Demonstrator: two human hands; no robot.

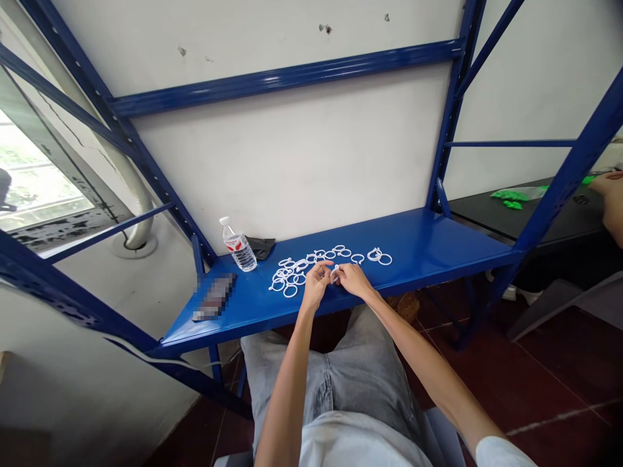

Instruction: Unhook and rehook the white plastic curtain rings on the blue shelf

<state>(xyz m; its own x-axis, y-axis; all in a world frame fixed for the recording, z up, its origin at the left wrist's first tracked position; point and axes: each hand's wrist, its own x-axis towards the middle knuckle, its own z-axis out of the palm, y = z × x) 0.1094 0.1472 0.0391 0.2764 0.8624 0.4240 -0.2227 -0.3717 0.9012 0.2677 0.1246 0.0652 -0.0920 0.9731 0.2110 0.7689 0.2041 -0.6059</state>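
Note:
Both my hands meet over the front of the blue shelf table (pixel 413 240). My right hand (pixel 354 279) is closed, pinching a small white plastic curtain ring (pixel 335 273) between thumb and fingers. My left hand (pixel 317 283) has its thumb and fingers bent in on the left side of that same ring; the exact contact is too small to make out. Behind and left of my hands lies a loose spread of white rings (pixel 290 290), several overlapping, each with a small nub. To the right, a pair of linked rings (pixel 385 259) lies apart from the others.
A clear water bottle (pixel 239 246) stands at the back left, beside a black pouch (pixel 261 248). A blurred dark flat object (pixel 215 297) lies at the left end. Blue posts frame the shelf. At far right, another person's hand (pixel 610 194) is over a dark table with green pieces (pixel 511 196).

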